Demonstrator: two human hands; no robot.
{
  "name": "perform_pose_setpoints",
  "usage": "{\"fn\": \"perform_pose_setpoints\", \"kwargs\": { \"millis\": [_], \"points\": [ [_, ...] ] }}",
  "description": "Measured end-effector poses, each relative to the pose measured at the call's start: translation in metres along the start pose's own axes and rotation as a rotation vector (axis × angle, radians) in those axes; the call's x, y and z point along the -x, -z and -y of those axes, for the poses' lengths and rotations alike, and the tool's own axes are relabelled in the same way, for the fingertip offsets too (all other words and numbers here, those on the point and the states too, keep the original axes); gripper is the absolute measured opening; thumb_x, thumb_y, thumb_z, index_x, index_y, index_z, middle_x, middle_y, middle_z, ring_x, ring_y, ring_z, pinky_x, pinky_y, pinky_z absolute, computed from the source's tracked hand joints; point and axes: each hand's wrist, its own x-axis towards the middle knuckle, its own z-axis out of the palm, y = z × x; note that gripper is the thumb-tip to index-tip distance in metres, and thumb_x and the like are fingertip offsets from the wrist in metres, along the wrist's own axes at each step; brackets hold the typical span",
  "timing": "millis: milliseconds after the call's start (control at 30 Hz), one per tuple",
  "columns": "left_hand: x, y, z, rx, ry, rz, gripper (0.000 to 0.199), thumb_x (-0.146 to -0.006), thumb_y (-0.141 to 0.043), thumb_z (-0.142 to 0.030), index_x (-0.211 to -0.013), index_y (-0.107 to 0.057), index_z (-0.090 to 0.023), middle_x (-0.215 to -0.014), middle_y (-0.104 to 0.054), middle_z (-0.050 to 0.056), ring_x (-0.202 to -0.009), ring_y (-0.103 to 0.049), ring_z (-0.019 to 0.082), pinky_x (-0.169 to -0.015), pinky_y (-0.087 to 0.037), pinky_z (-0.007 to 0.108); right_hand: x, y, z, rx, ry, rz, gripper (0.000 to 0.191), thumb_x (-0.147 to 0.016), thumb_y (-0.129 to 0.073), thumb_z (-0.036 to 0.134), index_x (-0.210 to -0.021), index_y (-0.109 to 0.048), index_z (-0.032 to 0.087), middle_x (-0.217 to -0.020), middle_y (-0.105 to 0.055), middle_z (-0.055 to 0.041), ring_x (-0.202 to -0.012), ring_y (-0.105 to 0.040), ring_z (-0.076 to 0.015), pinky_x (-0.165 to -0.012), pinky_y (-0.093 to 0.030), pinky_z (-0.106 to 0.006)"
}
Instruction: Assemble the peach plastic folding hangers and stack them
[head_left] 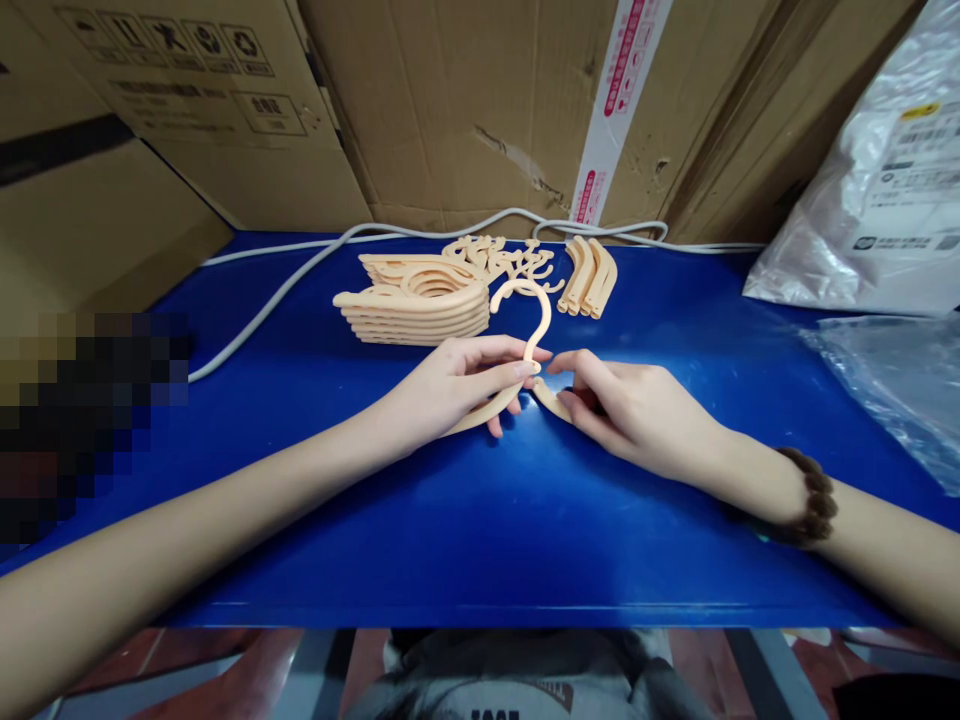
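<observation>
Between the thumb and fingers of my left hand (465,378) is a cream plastic hanger hook (541,315), standing with its curve upward. A curved hanger arm (480,418) lies under the same hand, its end meeting the base of the hook. My right hand (630,405) is closed on another curved hanger arm (551,402), whose tip is close to the hook's base. Whether that tip touches the hook I cannot tell. Behind my left hand lies a stack of cream hangers (420,300).
Loose hooks (499,258) lie in a pile behind the hook, with several curved arms (589,275) beside them. A white cable (352,235) runs along the back of the blue table (465,540). Cardboard boxes (450,110) stand behind; plastic bags (847,220) lie at right.
</observation>
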Motion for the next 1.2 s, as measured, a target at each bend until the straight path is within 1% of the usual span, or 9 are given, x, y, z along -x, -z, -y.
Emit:
{"fn": "perform_pose_setpoints", "kwargs": {
  "millis": [133, 233, 400, 533, 700, 900, 967, 1067, 1200],
  "points": [
    [0.001, 0.000, -0.001, -0.005, 0.008, -0.006, 0.027, -0.092, -0.061, -0.027, -0.114, -0.068, -0.014, -0.069, -0.062, -0.001, -0.056, -0.060, 0.009, -0.050, -0.053, 0.017, 0.001, -0.001, 0.002, 0.096, 0.020, 0.019, 0.034, -0.103, -0.036, 0.043, -0.109, -0.055, 0.015, -0.084, -0.070, -0.0061, -0.068, -0.064, -0.0165, -0.057, -0.038, -0.025],
    [0.001, -0.002, -0.004, -0.001, 0.021, -0.018, 0.025, -0.092, -0.060, -0.023, -0.113, -0.068, -0.013, -0.068, -0.063, -0.001, -0.053, -0.059, 0.008, -0.049, -0.052, 0.017, 0.001, 0.000, 0.003, 0.156, 0.103, 0.035, 0.037, -0.100, -0.041, 0.050, -0.097, -0.057, 0.017, -0.085, -0.070, -0.0068, -0.069, -0.063, -0.0176, -0.057, -0.037, -0.027],
    [0.001, -0.001, -0.004, 0.007, 0.025, 0.000, 0.025, -0.092, -0.059, -0.021, -0.113, -0.068, -0.012, -0.068, -0.063, 0.000, -0.056, -0.061, 0.009, -0.048, -0.053, 0.016, 0.001, 0.001, 0.002, 0.212, 0.196, 0.008, 0.025, -0.099, -0.043, 0.034, -0.085, -0.055, 0.018, -0.083, -0.067, -0.0061, -0.070, -0.060, -0.0159, -0.061, -0.038, -0.027],
    [0.000, 0.000, -0.002, 0.041, 0.018, 0.038, 0.025, -0.092, -0.058, -0.022, -0.113, -0.068, -0.012, -0.071, -0.063, 0.000, -0.061, -0.062, 0.009, -0.051, -0.054, 0.015, 0.001, 0.001, 0.003, 0.223, 0.251, -0.057, 0.023, -0.099, -0.043, 0.030, -0.083, -0.054, 0.018, -0.080, -0.066, -0.0048, -0.068, -0.059, -0.0148, -0.060, -0.038, -0.026],
    [0.000, -0.003, -0.005, 0.074, 0.036, 0.037, 0.024, -0.092, -0.057, -0.021, -0.111, -0.070, -0.012, -0.069, -0.061, -0.001, -0.058, -0.060, 0.008, -0.052, -0.053, 0.015, 0.002, 0.005, 0.003, 0.174, 0.231, -0.074, 0.017, -0.097, -0.044, 0.026, -0.083, -0.052, 0.018, -0.074, -0.065, -0.0027, -0.061, -0.057, -0.0122, -0.055, -0.037, -0.023],
    [-0.005, -0.006, -0.008, 0.107, 0.071, -0.014, 0.026, -0.093, -0.051, -0.020, -0.105, -0.071, -0.010, -0.065, -0.059, 0.000, -0.053, -0.056, 0.009, -0.043, -0.048, 0.015, 0.005, 0.007, 0.000, 0.185, 0.132, -0.036, 0.018, -0.098, -0.043, 0.031, -0.089, -0.052, 0.019, -0.077, -0.070, -0.0020, -0.056, -0.060, -0.0112, -0.048, -0.030, -0.023],
    [-0.006, -0.008, -0.008, 0.109, 0.091, -0.031, 0.027, -0.092, -0.049, -0.019, -0.105, -0.071, -0.010, -0.065, -0.060, 0.000, -0.052, -0.055, 0.008, -0.040, -0.044, 0.014, 0.005, 0.008, -0.002, 0.215, 0.129, -0.022, 0.018, -0.098, -0.042, 0.032, -0.088, -0.051, 0.019, -0.077, -0.070, -0.0022, -0.057, -0.061, -0.0117, -0.047, -0.028, -0.024],
    [-0.007, -0.013, -0.007, 0.107, 0.096, -0.044, 0.026, -0.092, -0.051, -0.021, -0.104, -0.072, -0.011, -0.069, -0.061, 0.000, -0.052, -0.055, 0.008, -0.038, -0.043, 0.014, 0.004, 0.011, -0.006, 0.305, 0.164, -0.052, 0.017, -0.097, -0.044, 0.031, -0.087, -0.052, 0.019, -0.071, -0.068, -0.0009, -0.054, -0.059, -0.0125, -0.048, -0.027, -0.024],
    [-0.008, -0.017, -0.008, 0.086, 0.073, -0.017, 0.024, -0.094, -0.054, -0.024, -0.104, -0.072, -0.012, -0.063, -0.057, -0.002, -0.047, -0.052, 0.005, -0.039, -0.042, 0.013, 0.002, 0.015, -0.013, 0.388, 0.162, -0.069, 0.018, -0.097, -0.047, 0.034, -0.089, -0.054, 0.019, -0.071, -0.067, -0.0010, -0.059, -0.062, -0.0144, -0.053, -0.032, -0.025]
  ]
}}
